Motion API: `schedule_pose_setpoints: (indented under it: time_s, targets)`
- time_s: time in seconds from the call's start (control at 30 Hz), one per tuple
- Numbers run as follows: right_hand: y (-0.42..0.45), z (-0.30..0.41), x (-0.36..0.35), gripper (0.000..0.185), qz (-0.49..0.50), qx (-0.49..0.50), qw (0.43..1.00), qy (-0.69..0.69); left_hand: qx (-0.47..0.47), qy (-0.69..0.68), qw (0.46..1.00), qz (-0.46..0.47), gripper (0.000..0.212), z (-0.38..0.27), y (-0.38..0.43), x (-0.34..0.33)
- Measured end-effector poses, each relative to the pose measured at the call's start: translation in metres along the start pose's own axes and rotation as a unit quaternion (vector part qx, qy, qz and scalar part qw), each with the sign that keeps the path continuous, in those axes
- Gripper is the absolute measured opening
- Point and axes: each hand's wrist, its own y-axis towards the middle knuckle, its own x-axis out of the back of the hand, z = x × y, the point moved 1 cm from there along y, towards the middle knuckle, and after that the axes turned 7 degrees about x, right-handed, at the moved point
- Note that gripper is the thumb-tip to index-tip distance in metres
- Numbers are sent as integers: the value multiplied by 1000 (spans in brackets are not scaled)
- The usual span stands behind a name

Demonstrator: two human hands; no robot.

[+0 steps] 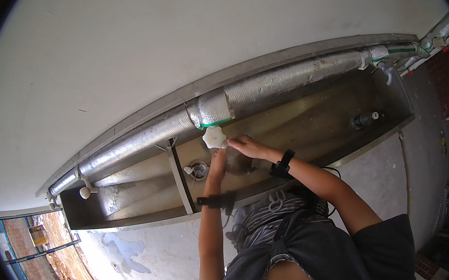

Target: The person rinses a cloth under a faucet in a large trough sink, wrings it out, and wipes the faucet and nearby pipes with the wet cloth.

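A white lobed valve handwheel (214, 137) sticks out from the foil-wrapped pipe (288, 83) above a long metal trough sink (289, 133). My right hand (246, 146) is just right of the handwheel, its fingertips at the wheel's lower right edge. Below the wheel is my left hand (218, 163), its fingers partly hidden under the wheel. Whether either hand grips something cannot be told. A brownish rounded patch or object shows in the trough behind my right wrist; its nature is unclear. Both wrists wear black straps.
A metal divider (181, 177) crosses the trough. Left of my left hand is a drain (199, 170) with something pale in it. A clear plastic bottle with a white cap (364, 120) lies at the trough's right end. Another white tap (85, 192) hangs at the left end.
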Motion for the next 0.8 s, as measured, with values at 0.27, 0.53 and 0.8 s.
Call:
schedule_pose_setpoints:
  time_s: [0.27, 0.53, 0.8]
  targets:
    - [-8, 23, 0, 41, -133, -59, 985, 93, -32, -324, 945, -3, 44, -2, -10, -23]
    - [-14, -1, 2, 45, -136, -147, 968, 149, 36, -545, 833, 91, 51, -28, -19, -32]
    - [-18, 2, -33, 72, -236, 60, 935, -256, -23, -266, 952, -149, 43, -13, -1, -34]
